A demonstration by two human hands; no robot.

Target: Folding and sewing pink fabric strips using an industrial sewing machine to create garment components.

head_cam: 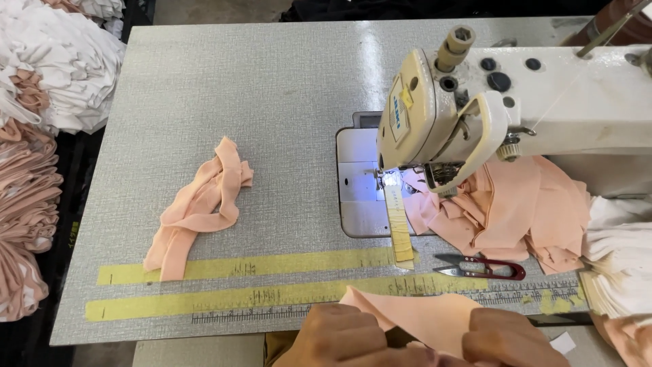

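Head view: the peach fabric piece point(418, 318) is held at the table's point(224, 88) near edge, pinched between the left hand point(339, 338) and right hand point(516, 340), both closed on it, pointed corner aimed up-left, the sewing machine point(475, 109) needle lying ahead and slightly right, nearer the right hand.

1. A peach fabric piece point(418, 316), flat and smooth with a pointed corner at 10 o'clock, is held at the tabletop's point(224, 88) 6 o'clock edge.
2. Its lower edge sits pinched between both hands, folded slightly there.
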